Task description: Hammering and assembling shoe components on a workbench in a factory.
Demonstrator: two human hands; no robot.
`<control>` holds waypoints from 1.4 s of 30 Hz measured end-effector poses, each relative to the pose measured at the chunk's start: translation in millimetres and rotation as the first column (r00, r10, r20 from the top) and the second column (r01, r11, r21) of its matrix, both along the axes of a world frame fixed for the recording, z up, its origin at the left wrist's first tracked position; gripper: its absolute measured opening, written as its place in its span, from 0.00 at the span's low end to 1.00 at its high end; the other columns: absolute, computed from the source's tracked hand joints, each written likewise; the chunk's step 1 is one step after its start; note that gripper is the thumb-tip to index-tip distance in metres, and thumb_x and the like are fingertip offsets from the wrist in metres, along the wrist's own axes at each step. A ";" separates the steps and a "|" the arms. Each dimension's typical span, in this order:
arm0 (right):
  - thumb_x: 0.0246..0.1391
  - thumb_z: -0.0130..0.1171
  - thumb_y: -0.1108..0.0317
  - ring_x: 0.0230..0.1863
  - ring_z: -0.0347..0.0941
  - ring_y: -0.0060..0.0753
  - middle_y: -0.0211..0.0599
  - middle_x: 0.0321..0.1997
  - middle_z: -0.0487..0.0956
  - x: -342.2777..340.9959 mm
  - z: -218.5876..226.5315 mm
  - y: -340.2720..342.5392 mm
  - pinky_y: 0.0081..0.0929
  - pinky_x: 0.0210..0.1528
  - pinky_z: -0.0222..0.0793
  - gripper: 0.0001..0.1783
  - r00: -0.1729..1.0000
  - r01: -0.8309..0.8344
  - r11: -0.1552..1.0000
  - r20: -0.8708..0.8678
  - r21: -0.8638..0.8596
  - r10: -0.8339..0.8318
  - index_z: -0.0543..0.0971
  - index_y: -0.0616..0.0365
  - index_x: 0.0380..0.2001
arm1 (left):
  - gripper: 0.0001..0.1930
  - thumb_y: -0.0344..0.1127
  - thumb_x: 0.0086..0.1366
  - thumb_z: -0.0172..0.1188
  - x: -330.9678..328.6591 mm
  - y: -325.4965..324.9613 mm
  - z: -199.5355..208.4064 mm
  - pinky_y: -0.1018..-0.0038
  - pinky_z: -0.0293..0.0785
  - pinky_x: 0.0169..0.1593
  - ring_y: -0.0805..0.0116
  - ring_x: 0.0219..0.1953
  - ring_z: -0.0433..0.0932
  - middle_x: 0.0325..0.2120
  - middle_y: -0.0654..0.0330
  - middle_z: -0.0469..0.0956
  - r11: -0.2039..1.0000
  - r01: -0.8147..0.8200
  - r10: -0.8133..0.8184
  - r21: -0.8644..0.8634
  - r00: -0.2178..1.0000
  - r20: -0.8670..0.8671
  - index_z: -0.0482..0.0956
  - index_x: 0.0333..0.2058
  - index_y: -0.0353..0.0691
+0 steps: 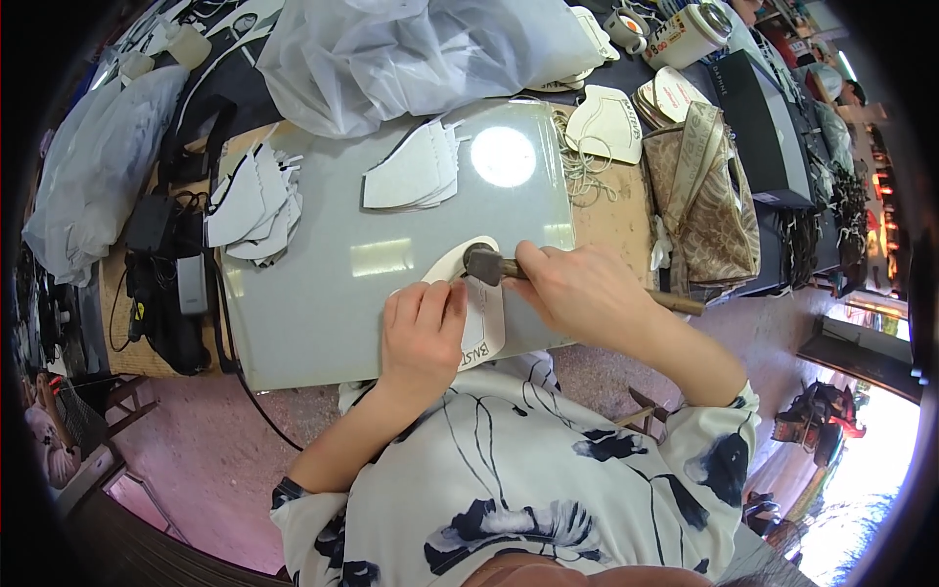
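Note:
My right hand (567, 284) is closed round the wooden handle of a hammer (486, 265), close to its dark metal head. The handle's end sticks out past my wrist. Under the head lies a cream, curved flat template (491, 323) with dark marking, near the front edge of a grey board (323, 323). My left hand (423, 328) presses the template's left edge, fingers bent together and thumb beside them near the hammer head. A thin dark edge shows at the fingertips; the fingers hide most of what is under them.
Two fanned stacks of white cut pieces, a left stack (256, 207) and a middle stack (416, 168), lie on the board. Behind is a big translucent plastic bag (421, 59). At right are string (587, 176), a cream template (603, 125), a patterned brown bag (699, 205) and a cup (690, 37).

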State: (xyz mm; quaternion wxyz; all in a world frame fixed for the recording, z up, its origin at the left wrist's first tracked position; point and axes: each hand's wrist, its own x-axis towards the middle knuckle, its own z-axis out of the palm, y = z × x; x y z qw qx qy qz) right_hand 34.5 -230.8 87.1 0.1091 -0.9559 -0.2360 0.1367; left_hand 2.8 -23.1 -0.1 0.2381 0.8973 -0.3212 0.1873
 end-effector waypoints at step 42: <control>0.62 0.55 0.56 0.15 0.74 0.47 0.42 0.13 0.74 -14.7 -15.6 12.6 0.40 0.18 0.66 0.18 0.996 0.082 0.996 -0.040 0.021 -0.081 0.68 0.61 0.28 | 0.14 0.22 0.52 0.62 -14.4 11.6 -2.8 0.63 0.67 0.45 0.56 0.42 0.72 0.37 0.58 0.74 0.993 -0.084 0.078 -0.085 0.995 -0.068 0.81 0.40 0.34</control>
